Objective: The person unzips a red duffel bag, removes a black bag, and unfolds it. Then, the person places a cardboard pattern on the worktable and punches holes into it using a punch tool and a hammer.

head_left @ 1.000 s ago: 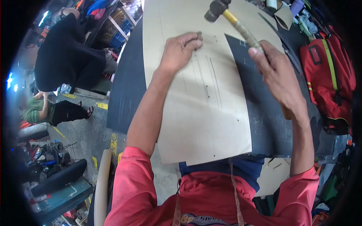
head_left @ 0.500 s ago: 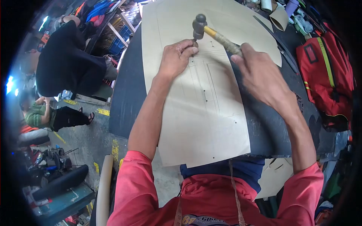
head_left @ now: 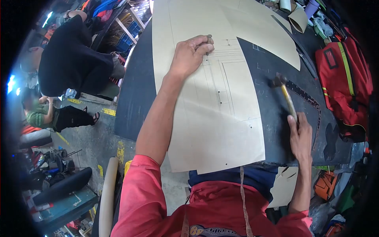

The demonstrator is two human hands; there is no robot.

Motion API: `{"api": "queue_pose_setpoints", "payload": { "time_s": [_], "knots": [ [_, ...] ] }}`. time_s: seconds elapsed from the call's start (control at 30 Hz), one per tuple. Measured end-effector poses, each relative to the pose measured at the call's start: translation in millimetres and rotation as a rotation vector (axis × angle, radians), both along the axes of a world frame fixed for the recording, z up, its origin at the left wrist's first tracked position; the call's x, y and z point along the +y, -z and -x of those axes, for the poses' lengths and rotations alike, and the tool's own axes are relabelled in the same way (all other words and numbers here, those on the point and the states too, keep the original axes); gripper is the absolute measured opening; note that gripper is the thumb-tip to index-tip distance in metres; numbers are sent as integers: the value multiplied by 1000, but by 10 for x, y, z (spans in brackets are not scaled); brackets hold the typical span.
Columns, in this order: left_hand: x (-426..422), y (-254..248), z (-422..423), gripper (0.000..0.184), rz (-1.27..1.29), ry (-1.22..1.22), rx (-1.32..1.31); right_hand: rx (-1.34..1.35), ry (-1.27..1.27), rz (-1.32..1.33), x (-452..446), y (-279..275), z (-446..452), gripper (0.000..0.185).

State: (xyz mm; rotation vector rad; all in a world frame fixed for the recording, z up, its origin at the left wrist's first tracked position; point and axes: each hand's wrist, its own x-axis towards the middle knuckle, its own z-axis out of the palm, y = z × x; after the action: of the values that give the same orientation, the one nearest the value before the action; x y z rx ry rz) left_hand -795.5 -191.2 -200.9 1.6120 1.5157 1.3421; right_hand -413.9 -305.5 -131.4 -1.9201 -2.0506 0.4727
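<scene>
A large tan paper sheet [head_left: 213, 134], marked with pencil lines and small dark holes, lies on the dark tabletop [head_left: 268, 114]. My left hand [head_left: 191, 55] rests on its upper part, fingers closed on a short metal punch [head_left: 209, 38] that stands on the sheet. My right hand [head_left: 301, 138] grips the handle of a ball-peen hammer [head_left: 281, 81], its head low over the dark tabletop to the right of the sheet. The lower end of the handle is hidden by the hand.
A dark metal square [head_left: 306, 94] lies just beyond the hammer, with a red bag [head_left: 343, 83] at the right edge. A person in black [head_left: 75, 59] and a person in green [head_left: 43, 116] are at the left. Paper roll [head_left: 107, 197] at lower left.
The hammer was at the punch half a second ago; my right hand has since carried it right and down, away from the sheet. My left hand stays around the punch.
</scene>
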Motion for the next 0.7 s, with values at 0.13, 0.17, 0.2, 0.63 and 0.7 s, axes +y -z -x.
{"api": "queue_pose_setpoints", "payload": {
  "time_s": [0.13,0.17,0.2,0.63,0.7],
  "knots": [
    [0,-13,-7,25,10,-2,-7,-74,70,-25,-162,191,-287,34],
    [-6,-21,-7,25,18,-4,-15,-105,93,-62,-185,235,-340,34],
    [-15,-27,-9,25,28,-5,-23,-135,111,-88,-196,300,-404,33],
    [-44,-92,-41,18,66,8,-96,-256,24,-267,-279,524,-342,26],
    [-56,-110,-45,19,82,4,-80,-247,20,-270,-279,527,-339,26]
  ]
}}
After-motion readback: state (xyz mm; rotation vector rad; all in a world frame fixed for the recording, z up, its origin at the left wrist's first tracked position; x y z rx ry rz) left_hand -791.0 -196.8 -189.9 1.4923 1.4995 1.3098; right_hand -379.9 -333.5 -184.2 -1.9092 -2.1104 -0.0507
